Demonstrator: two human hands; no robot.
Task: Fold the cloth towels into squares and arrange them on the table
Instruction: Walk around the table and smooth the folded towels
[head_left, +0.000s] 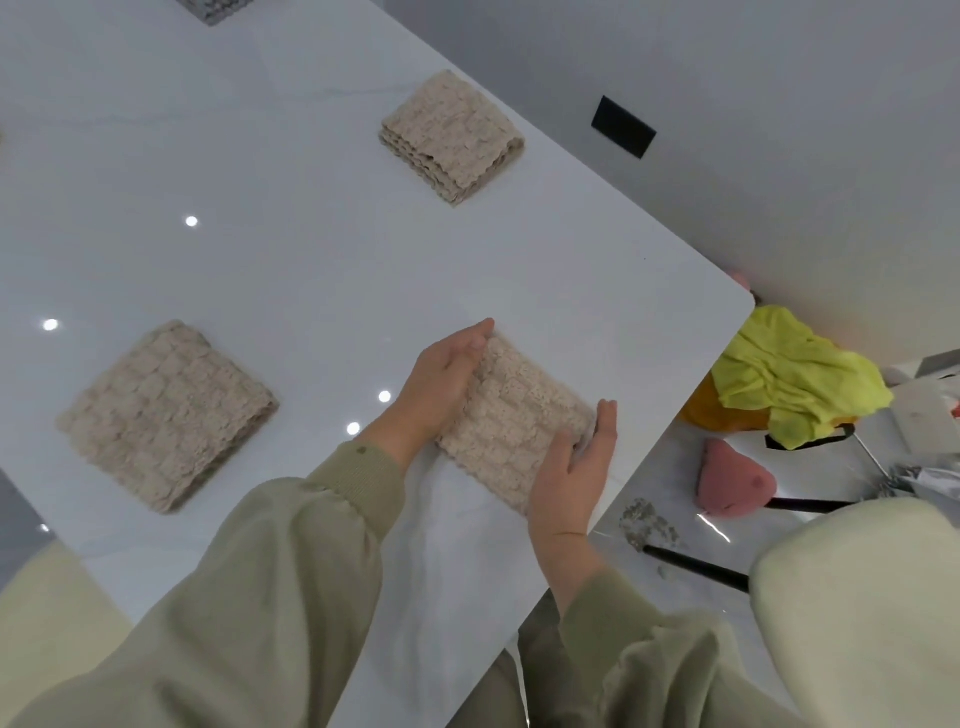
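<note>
Towel (514, 421), folded, sits between left hand (441, 379) and right hand (571, 467), each grip straight-fingered against it.

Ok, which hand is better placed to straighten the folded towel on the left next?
Left, probably. The left hand touches the side of the near towel facing that left towel; the right hand is opposite, by the table edge.

No text, brand, number or sign can be read anywhere in the head view. The left sleeve cuff (363, 460) carries one small dark tag (360, 450) (too small and blurred to make out any lettering on it).
</note>
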